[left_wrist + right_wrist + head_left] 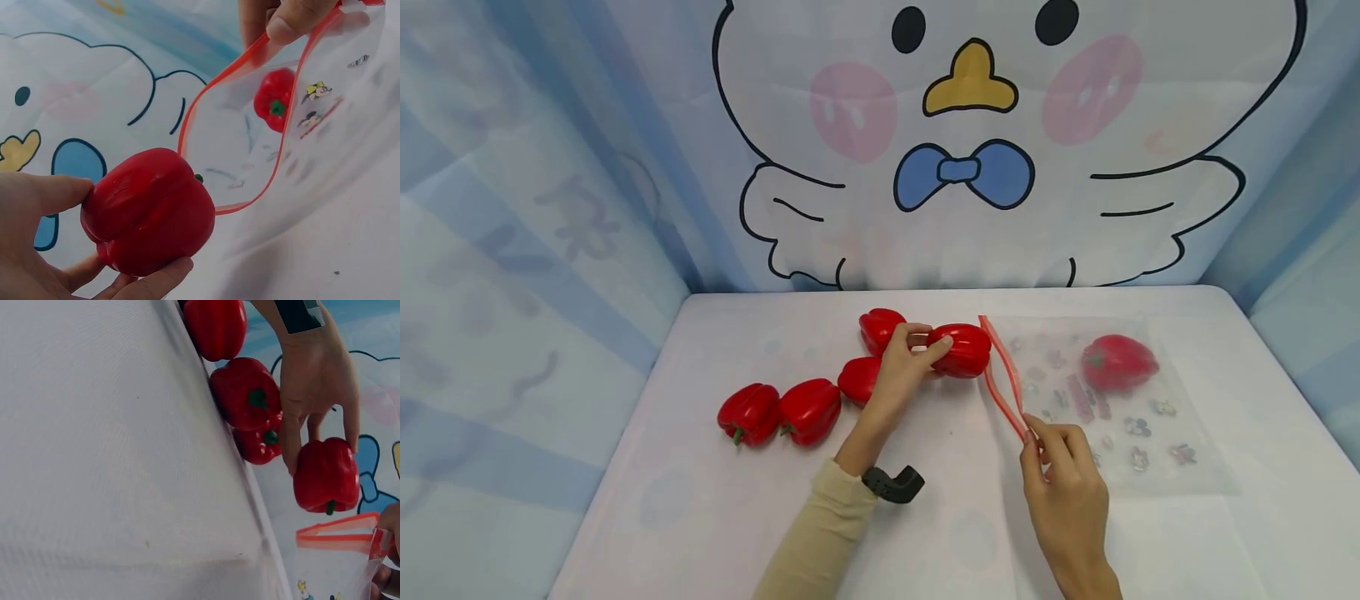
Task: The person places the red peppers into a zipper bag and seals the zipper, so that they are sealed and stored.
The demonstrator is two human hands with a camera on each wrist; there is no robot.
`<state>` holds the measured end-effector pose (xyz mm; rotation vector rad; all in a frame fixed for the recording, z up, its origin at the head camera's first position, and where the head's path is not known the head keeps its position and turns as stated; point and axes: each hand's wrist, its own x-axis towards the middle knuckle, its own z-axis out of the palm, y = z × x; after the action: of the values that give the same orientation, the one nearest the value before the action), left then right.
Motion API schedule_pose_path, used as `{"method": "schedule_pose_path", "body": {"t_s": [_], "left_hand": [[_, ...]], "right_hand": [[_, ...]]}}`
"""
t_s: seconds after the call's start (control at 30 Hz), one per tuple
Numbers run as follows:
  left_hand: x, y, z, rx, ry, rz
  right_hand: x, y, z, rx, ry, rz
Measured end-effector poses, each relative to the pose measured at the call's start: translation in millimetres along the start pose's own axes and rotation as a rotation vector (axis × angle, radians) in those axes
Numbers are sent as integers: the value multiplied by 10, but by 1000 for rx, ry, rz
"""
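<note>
My left hand (901, 367) grips a red bell pepper (962, 351) between thumb and fingers, right at the mouth of a clear zip bag (1187, 467) with a red-orange edge. In the left wrist view, the held pepper (150, 212) has its stem end toward the opening. My right hand (1067, 492) pinches the near end of the bag's red-orange edge (1004, 408), and the mouth gapes apart. One red bell pepper (1118, 363) lies inside the bag, visible through the printed plastic.
Several more red bell peppers (810, 412) lie on the white table (700, 517) left of the bag, one partly behind my left hand. A black band (893, 484) circles my left wrist. Behind the table hangs a cartoon-printed cloth (962, 250).
</note>
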<state>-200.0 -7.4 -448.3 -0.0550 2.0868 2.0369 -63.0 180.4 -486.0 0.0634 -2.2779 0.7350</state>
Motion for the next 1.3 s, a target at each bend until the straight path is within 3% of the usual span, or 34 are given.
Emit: {"method": "schedule_pose_path", "body": {"t_s": [0.1,0.5,0.9,1.03,1.3], "left_hand": [[17,-20,38,0,-2,-10],[-56,-101,144,-3,6,-21],[-70,-90,72,1,-46,-72],[-70,-92,99,9,-65,-72],[-104,-123,240,-48,-23,-26]], "right_hand": [[-4,5,-10,-15,-23,7],[-6,11,8,3,21,-17],[-15,9,18,13,20,15],[-17,8,20,20,26,16],[-21,4,24,22,5,19]]}}
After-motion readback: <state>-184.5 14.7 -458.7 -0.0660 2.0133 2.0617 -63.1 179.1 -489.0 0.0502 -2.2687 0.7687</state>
